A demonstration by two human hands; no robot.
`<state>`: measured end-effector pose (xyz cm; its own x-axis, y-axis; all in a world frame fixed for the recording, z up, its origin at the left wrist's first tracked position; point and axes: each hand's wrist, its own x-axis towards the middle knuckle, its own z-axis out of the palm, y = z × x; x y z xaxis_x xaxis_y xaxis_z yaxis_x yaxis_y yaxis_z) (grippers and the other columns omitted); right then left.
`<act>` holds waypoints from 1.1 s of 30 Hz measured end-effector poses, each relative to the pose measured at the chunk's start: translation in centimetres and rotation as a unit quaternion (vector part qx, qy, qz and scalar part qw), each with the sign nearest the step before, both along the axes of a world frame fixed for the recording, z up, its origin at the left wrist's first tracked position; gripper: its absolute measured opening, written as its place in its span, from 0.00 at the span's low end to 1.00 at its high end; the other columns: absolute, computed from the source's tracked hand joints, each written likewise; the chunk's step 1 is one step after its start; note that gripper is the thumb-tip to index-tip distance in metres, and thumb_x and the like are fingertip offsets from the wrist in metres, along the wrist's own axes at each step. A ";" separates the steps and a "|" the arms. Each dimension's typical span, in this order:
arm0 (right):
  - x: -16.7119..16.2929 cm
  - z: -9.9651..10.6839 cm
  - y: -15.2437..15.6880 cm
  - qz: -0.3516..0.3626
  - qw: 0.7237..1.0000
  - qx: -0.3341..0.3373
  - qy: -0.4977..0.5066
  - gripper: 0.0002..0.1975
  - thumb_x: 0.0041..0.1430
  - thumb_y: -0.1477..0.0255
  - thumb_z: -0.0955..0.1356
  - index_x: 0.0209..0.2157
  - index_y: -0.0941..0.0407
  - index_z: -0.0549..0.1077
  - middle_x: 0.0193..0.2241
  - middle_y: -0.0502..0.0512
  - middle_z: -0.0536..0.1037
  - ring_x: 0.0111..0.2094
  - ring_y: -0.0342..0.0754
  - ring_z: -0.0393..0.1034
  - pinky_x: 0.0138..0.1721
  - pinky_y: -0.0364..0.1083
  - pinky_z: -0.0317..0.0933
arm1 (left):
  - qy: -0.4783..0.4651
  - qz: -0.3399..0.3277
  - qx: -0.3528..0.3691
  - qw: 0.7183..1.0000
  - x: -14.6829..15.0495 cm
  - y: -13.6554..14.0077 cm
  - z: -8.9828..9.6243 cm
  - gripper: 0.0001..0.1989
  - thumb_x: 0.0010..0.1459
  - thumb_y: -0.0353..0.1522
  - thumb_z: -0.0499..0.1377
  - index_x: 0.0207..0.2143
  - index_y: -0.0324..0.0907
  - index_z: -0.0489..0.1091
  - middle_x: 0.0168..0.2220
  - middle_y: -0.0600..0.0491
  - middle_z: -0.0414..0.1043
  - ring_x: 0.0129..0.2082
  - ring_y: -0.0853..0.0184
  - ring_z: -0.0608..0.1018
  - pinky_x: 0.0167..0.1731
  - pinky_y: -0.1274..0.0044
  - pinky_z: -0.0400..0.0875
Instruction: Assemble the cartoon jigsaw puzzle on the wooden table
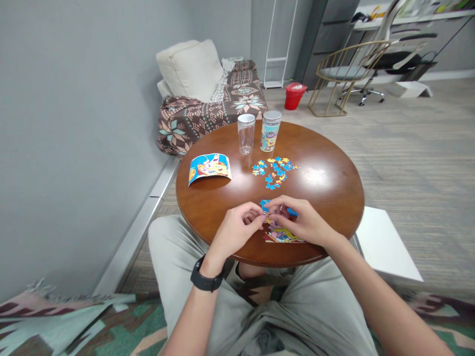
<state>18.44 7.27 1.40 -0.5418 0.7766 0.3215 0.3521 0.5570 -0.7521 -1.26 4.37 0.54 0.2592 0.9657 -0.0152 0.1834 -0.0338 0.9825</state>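
Observation:
A partly joined jigsaw puzzle (284, 233) lies near the front edge of the round brown table, blue at its top and yellow, pink and red lower down. At its left side my left hand (243, 221) has thumb and fingers pinched around a small puzzle piece (266, 215). My right hand (295, 217) reaches over the puzzle from the right, its thumb and index finger meeting at the same piece. Much of the puzzle is hidden beneath this hand. Loose puzzle pieces (276, 170), blue and yellow, are scattered just beyond.
A curled picture sheet (210, 167) rests at the left of the table (326, 198). Toward the back stand a clear jar (246, 136) and a cartoon-printed jar (270, 132). Beyond are a covered sofa (222, 111), a red bin (294, 96) and a gold-framed chair (343, 74).

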 end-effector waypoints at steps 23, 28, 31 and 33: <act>0.1 0.3 -0.1 0.011 1.000 0.013 -0.011 0.11 0.55 0.78 0.64 0.38 0.56 0.75 0.31 0.54 0.77 0.29 0.43 0.70 0.31 0.42 0.63 | -0.034 0.046 -0.014 0.998 -0.2 0.2 0.2 0.10 0.54 0.38 0.62 0.31 0.39 0.70 0.25 0.53 0.75 0.27 0.68 0.78 0.27 0.79 0.71; 0.2 0.2 -0.1 0.026 1.000 0.017 -0.005 0.09 0.55 0.77 0.66 0.39 0.55 0.75 0.34 0.54 0.77 0.33 0.45 0.71 0.34 0.44 0.64 | -0.045 0.051 -0.017 0.998 -0.3 0.2 -0.1 0.10 0.54 0.38 0.62 0.32 0.39 0.70 0.26 0.53 0.76 0.27 0.68 0.79 0.27 0.79 0.71; 0.2 -0.1 0.1 0.027 0.999 0.025 0.009 0.07 0.57 0.74 0.67 0.39 0.55 0.74 0.34 0.55 0.77 0.34 0.45 0.71 0.35 0.45 0.65 | -0.048 0.052 -0.023 0.997 -0.3 0.2 0.0 0.10 0.54 0.37 0.63 0.31 0.38 0.70 0.26 0.52 0.76 0.27 0.68 0.79 0.27 0.79 0.71; 0.2 -0.2 0.2 0.026 0.999 0.035 0.019 0.06 0.58 0.74 0.67 0.38 0.55 0.74 0.35 0.55 0.76 0.35 0.46 0.71 0.36 0.45 0.65 | -0.051 0.052 -0.026 0.997 -0.3 0.2 0.0 0.10 0.53 0.37 0.63 0.31 0.38 0.71 0.26 0.52 0.76 0.27 0.68 0.79 0.27 0.79 0.71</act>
